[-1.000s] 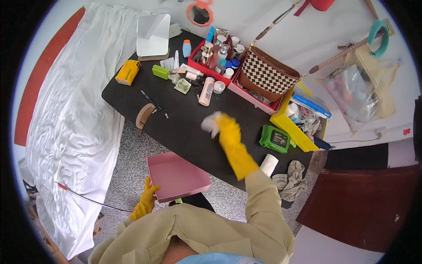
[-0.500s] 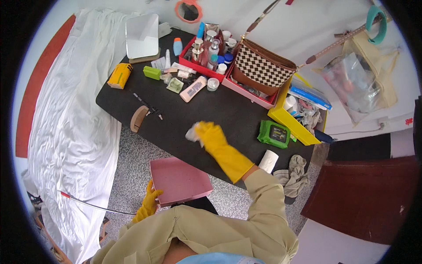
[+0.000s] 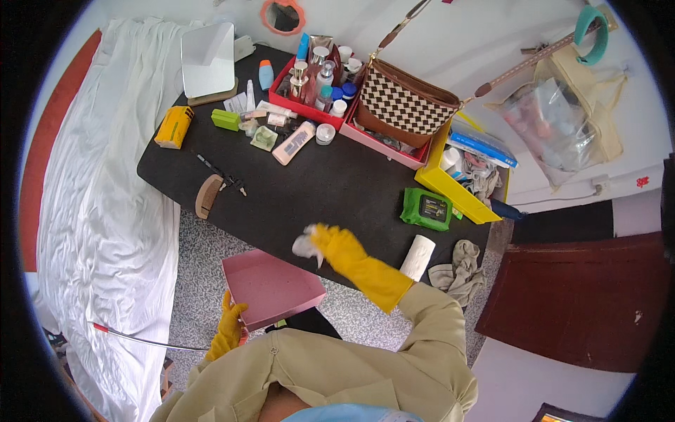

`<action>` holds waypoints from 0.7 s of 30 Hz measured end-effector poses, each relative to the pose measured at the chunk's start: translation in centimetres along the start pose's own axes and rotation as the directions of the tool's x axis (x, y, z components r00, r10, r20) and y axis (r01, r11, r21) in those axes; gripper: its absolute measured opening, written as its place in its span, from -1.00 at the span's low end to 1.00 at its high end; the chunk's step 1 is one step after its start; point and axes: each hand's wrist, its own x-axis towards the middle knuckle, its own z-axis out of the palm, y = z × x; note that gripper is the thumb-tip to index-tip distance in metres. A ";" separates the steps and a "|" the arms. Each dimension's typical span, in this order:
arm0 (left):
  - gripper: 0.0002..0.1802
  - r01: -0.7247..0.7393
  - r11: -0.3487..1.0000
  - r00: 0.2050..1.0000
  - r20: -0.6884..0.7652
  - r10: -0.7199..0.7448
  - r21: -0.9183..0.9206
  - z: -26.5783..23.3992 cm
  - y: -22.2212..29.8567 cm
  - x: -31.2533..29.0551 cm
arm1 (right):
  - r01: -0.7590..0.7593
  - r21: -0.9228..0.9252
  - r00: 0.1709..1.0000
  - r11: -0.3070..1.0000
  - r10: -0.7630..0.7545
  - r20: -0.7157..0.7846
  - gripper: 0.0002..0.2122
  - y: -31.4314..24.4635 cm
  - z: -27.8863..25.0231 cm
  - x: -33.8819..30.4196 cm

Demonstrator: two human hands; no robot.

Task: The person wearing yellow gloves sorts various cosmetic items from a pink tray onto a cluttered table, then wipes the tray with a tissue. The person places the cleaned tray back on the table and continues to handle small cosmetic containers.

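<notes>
My right hand (image 3: 343, 254), in a yellow rubber glove, is closed on a crumpled white wipe (image 3: 306, 245) over the front edge of the black table (image 3: 281, 200). Gloved in yellow too, my left hand (image 3: 230, 324) grips the left side of a pink open box (image 3: 273, 290), with its thumb over the rim. The box is tilted, its inside facing up, in front of the table and above the speckled floor. Nothing shows inside it. To the right of my right hand lie a white paper roll (image 3: 418, 257) and a green wipes pack (image 3: 427, 209).
Bottles fill a red box (image 3: 316, 109) at the back, beside a checkered handbag (image 3: 404, 102) and a yellow box (image 3: 460, 190). A wooden comb (image 3: 207, 196) and keys (image 3: 228, 181) lie near the front left edge. A grey cloth (image 3: 460, 273) lies at the right end.
My right hand has moved with the wipe toward the table's front edge. The whole view has shifted slightly; my left hand still holds the pink box.
</notes>
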 end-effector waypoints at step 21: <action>-0.06 0.020 0.999 0.999 0.041 -0.018 -0.038 -1.5 0.6 -2.0 | -0.622 -0.390 0.783 0.679 0.530 -0.326 -0.57 13.3 -2.5 -0.7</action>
